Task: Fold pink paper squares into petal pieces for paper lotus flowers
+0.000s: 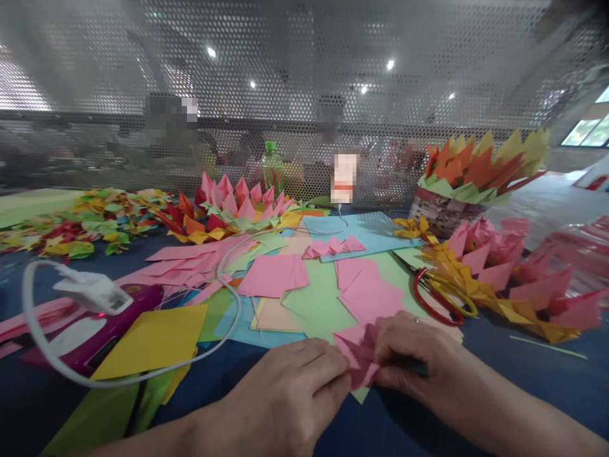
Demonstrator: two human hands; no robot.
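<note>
A small folded pink paper piece lies between both my hands at the near edge of the table. My left hand pinches its left side with curled fingers. From the right, my right hand presses and grips the same piece; a ring shows on one finger. Loose pink paper squares and a light green sheet lie just beyond my hands.
Red-and-yellow-handled scissors lie to the right of the sheets. Folded pink and yellow paper units pile at the right, a basket of orange and yellow pieces behind. A white charger and cable sit on the left beside a yellow sheet. A mesh screen stands behind.
</note>
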